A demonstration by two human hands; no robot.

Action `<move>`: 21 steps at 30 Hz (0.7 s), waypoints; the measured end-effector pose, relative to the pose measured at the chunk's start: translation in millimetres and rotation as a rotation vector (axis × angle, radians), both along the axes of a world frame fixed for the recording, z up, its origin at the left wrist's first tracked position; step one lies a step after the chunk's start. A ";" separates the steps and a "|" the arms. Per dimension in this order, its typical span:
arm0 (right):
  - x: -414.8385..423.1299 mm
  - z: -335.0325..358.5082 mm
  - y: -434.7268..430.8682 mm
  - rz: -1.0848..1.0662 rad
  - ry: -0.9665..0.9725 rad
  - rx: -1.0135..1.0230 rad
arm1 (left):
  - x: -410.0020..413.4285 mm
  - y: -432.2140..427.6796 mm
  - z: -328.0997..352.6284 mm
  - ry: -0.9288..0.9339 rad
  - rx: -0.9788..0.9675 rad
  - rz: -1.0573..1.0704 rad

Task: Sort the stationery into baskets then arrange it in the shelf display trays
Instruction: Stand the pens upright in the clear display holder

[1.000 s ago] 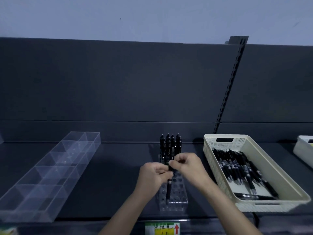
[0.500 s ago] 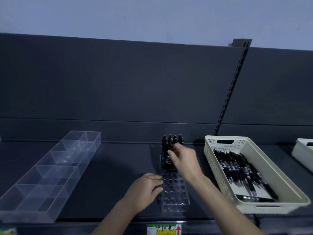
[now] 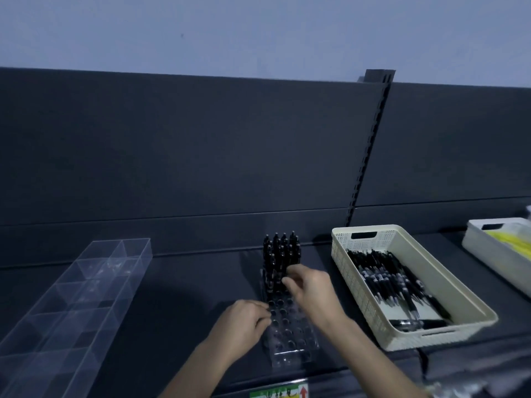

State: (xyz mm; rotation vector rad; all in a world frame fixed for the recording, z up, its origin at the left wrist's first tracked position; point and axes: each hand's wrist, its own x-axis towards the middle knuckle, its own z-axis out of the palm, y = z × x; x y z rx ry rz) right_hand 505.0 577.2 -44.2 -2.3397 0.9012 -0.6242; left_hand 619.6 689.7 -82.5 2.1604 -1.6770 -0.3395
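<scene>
A clear pen holder with rows of round holes stands on the dark shelf. Several black pens stand upright in its far rows; the near holes hold nothing. My left hand rests against the holder's left edge, fingers bent onto it. My right hand hovers over the holder's middle, just in front of the standing pens, fingers loosely curled with nothing visible between them. To the right, a cream basket holds several more black pens lying flat.
A long clear divided tray lies at the left of the shelf. A second pale basket with yellow items sits at the far right. A dark back panel rises behind; a price label marks the shelf's front edge.
Both hands held a pen over the holder; the right hand set it among the far pens and has drawn back towards me. The left hand dropped to the holder's left edge.
</scene>
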 end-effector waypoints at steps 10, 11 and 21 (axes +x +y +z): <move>-144.5 28.1 -78.5 -0.178 0.131 -0.023 | -60.0 -43.8 26.5 0.075 -0.146 0.134; -159.7 28.9 -90.3 -0.187 0.155 0.001 | -76.6 -56.6 32.0 0.139 -0.216 0.149; -210.4 14.2 -181.1 0.024 0.454 0.240 | -192.6 -197.2 51.4 0.719 -0.059 0.410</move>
